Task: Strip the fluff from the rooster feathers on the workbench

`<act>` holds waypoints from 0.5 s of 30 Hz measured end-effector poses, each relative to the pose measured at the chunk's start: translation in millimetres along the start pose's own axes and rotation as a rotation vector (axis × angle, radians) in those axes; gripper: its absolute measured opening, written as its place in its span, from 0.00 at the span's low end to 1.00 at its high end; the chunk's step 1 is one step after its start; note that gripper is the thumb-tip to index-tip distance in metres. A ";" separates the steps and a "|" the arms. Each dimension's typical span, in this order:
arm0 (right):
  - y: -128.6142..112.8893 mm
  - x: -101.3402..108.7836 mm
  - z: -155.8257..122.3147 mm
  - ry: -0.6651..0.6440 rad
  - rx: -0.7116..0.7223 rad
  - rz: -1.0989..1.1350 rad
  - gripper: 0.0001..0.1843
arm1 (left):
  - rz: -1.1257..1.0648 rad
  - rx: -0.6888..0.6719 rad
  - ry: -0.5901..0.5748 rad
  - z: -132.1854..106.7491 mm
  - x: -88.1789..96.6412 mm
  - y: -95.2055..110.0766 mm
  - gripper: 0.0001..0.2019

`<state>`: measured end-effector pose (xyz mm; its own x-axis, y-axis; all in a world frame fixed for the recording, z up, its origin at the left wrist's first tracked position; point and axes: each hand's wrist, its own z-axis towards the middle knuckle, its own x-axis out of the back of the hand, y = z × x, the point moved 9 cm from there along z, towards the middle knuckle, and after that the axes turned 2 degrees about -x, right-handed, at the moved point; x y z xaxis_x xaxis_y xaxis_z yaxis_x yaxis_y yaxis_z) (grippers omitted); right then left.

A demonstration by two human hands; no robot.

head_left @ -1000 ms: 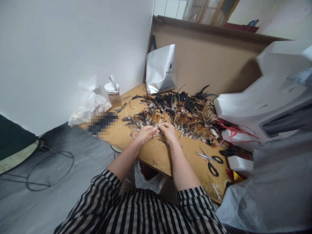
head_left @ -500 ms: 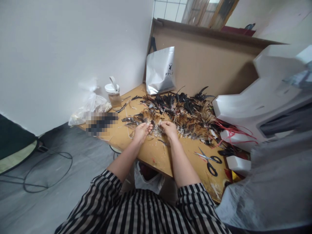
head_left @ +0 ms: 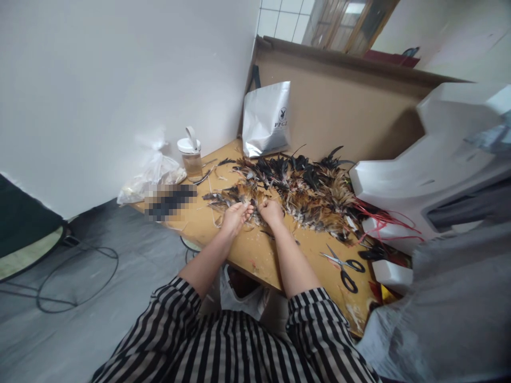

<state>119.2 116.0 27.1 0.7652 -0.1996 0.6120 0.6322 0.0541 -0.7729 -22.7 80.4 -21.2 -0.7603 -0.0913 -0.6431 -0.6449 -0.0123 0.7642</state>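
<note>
At the near edge of the feather piles, my left hand (head_left: pixel 236 217) is closed in a pinch on what looks like a small feather, its fingertips turned inward. My right hand (head_left: pixel 272 213) is close beside it, its fingers curled together with the back of the hand up, so what it grips is hidden. A loose bunch of brown feathers (head_left: pixel 241 192) lies just behind both hands. Rows of black feathers (head_left: pixel 275 167) and brown feathers (head_left: pixel 309 208) spread behind and to the right.
Black-handled scissors (head_left: pixel 344 266) lie open at the right on the wooden table (head_left: pixel 255 255). Red strings (head_left: pixel 387 218) hang by white foam (head_left: pixel 399 159). At the back stand a silver bag (head_left: pixel 263 119) and a lidded jar (head_left: pixel 192 159); a clear plastic bag (head_left: pixel 154 173) is at the left.
My right hand has turned and curled more, its back now upward, and has come slightly nearer my left hand. The view has shifted a little.
</note>
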 end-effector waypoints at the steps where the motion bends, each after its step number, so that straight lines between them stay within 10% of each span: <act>1: 2.7 -0.3 0.2 -0.016 -0.008 0.040 0.07 | -0.004 0.003 0.001 0.2 0.1 -0.5 0.10; 15: -11.9 4.2 -27.7 -0.048 -0.020 0.683 0.12 | 0.066 0.116 -0.112 -10.2 -15.7 -6.8 0.09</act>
<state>111.5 87.4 34.3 0.9965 -0.0835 -0.0072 0.0040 0.1338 -0.9910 -5.6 71.7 -15.8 -0.8013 0.0238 -0.5978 -0.5926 0.1056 0.7986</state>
